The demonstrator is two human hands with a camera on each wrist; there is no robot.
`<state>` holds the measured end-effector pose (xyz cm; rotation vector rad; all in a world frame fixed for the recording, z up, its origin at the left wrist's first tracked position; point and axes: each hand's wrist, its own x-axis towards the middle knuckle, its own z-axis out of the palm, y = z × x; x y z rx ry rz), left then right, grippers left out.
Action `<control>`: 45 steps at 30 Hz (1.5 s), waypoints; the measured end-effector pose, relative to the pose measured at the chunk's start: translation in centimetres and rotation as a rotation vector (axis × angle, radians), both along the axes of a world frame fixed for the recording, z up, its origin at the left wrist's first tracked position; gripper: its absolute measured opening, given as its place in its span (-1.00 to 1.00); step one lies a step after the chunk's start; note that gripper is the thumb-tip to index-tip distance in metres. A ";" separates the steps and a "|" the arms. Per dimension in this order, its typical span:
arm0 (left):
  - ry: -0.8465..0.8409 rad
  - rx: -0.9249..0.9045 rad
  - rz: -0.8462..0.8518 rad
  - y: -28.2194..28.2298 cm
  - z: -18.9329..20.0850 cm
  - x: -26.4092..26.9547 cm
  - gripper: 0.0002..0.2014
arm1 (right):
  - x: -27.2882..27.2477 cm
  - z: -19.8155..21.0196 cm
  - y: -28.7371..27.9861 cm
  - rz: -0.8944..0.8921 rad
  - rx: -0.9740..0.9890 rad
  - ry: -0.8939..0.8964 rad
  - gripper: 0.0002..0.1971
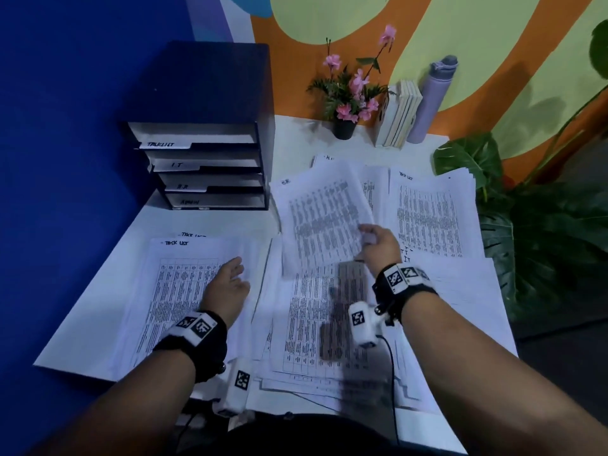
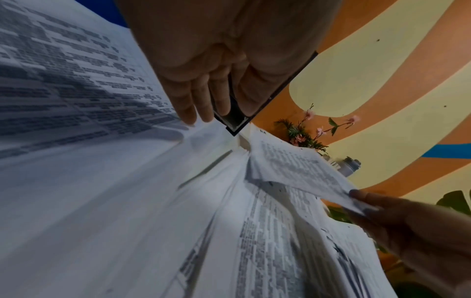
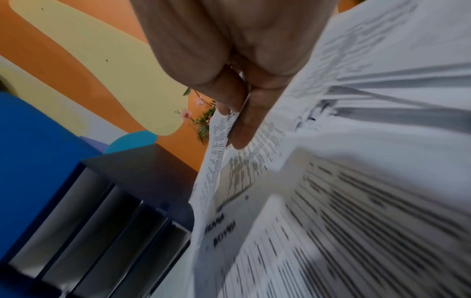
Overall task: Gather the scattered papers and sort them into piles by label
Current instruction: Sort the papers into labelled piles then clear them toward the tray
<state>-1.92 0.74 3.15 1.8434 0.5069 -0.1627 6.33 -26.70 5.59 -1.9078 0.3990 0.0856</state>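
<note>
White printed sheets cover the desk. My left hand (image 1: 230, 278) lies flat, fingers straight, on a pile headed "TASK LIST" (image 1: 184, 291) at the near left; the left wrist view shows its fingers (image 2: 193, 100) resting on that page. My right hand (image 1: 371, 240) pinches the lower right corner of a lifted sheet (image 1: 322, 218) held tilted above the middle pile (image 1: 316, 324). In the right wrist view thumb and fingers (image 3: 242, 119) clamp the sheet's edge (image 3: 216, 161). Another "TASK LIST" pile (image 1: 431, 218) lies at the right.
A black tray rack (image 1: 204, 166) with slots labelled TASK LIST, IT, H.R and ADMIN stands at the back left. A flower pot (image 1: 343, 126), upright books (image 1: 399, 113) and a lilac bottle (image 1: 431, 100) line the back wall. Large plant leaves (image 1: 543, 232) crowd the desk's right edge.
</note>
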 end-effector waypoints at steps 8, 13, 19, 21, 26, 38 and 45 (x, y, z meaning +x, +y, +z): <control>0.042 0.256 -0.053 4.1 -2.1 -1.8 -0.51 | 5.7 0.4 -1.2 -0.037 -0.219 -0.048 -0.52; 0.220 0.603 -0.159 7.4 -3.3 -2.7 -0.36 | 7.0 -1.5 -0.9 0.019 -0.429 0.002 -0.57; 0.509 0.790 -0.223 10.5 -4.2 -3.5 -0.17 | 5.2 -1.2 3.0 0.159 -0.529 0.029 -0.51; 0.559 0.789 -0.268 11.2 -4.5 -3.8 -0.14 | 3.1 -1.1 6.0 0.271 -0.341 0.041 -0.59; 0.527 0.808 -0.413 11.1 -5.1 -4.7 -0.18 | -2.5 -4.0 12.6 0.480 -0.145 0.255 -0.79; 0.151 0.524 -0.283 13.3 -4.3 -4.6 -0.41 | -5.7 -5.5 16.9 0.383 -0.369 0.278 -0.63; 0.197 0.171 -0.052 15.9 -3.0 -3.5 -0.54 | -6.0 -5.1 16.1 0.280 -0.184 0.195 -0.69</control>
